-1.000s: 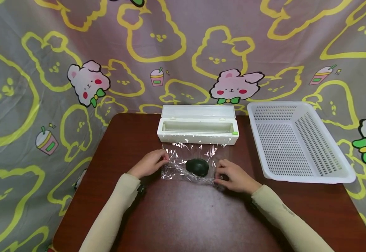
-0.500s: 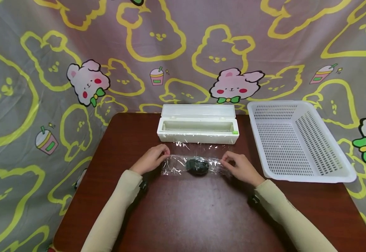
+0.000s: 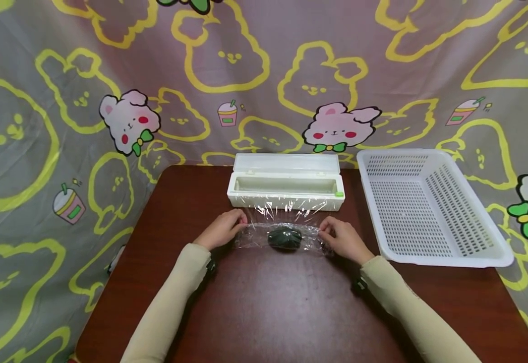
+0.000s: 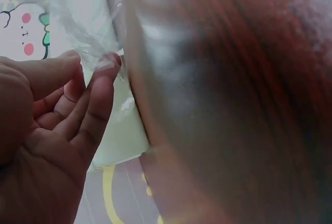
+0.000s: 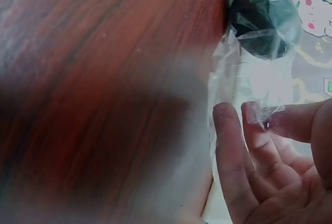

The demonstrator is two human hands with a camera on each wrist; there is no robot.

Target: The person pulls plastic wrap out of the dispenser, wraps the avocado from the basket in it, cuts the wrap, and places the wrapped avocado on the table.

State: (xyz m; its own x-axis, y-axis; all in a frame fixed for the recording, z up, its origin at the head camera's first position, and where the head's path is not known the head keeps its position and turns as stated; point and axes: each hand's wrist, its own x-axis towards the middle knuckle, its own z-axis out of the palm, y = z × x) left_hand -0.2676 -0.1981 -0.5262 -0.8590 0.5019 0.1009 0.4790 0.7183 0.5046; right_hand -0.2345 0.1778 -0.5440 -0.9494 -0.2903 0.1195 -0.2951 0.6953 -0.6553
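Observation:
A dark green, glossy oval fruit like an avocado [image 3: 284, 238] lies mid-table under clear cling film [image 3: 256, 239], which covers it in a folded strip. The film runs back to the front edge of a white cling film dispenser [image 3: 286, 201]. My left hand [image 3: 223, 229] pinches the strip's left end between thumb and fingertips, as the left wrist view also shows. On the other side my right hand [image 3: 344, 239] pinches the right end; in the right wrist view its thumb and a fingertip [image 5: 250, 111] meet on the film, with the wrapped fruit beyond.
The dispenser's lid [image 3: 286, 163] stands open at the back, and a green slider [image 3: 339, 194] sits at its right end. A white perforated plastic basket [image 3: 427, 212] occupies the table's right side. A patterned curtain [image 3: 264, 75] hangs behind the brown table [image 3: 282, 312].
Both hands have moved away from the body, bringing the film's near edge up and over the fruit. The film toward the dispenser now shows more stretch lines.

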